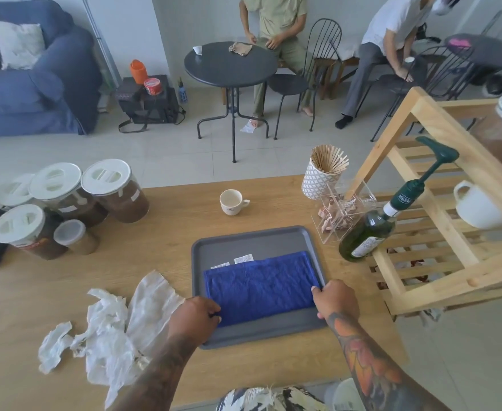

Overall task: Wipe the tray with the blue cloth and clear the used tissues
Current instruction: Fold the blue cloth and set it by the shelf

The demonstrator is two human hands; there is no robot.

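Note:
A grey tray (244, 241) lies on the wooden table in front of me. A folded blue cloth (258, 287) is spread flat across the tray's near half, with white labels poking out at its far edge. My left hand (195, 315) pinches the cloth's near left corner. My right hand (337, 298) pinches its right edge at the tray's rim. Several crumpled white used tissues (116, 324) lie on the table to the left of the tray, beside my left forearm.
A white cup (232, 201) stands beyond the tray. Lidded jars (66, 203) crowd the table's left. To the right are a holder of wooden sticks (324, 173), a clear box (344, 215), a green bottle (368, 232) and a wooden rack (439, 232). Two people sit at round tables behind.

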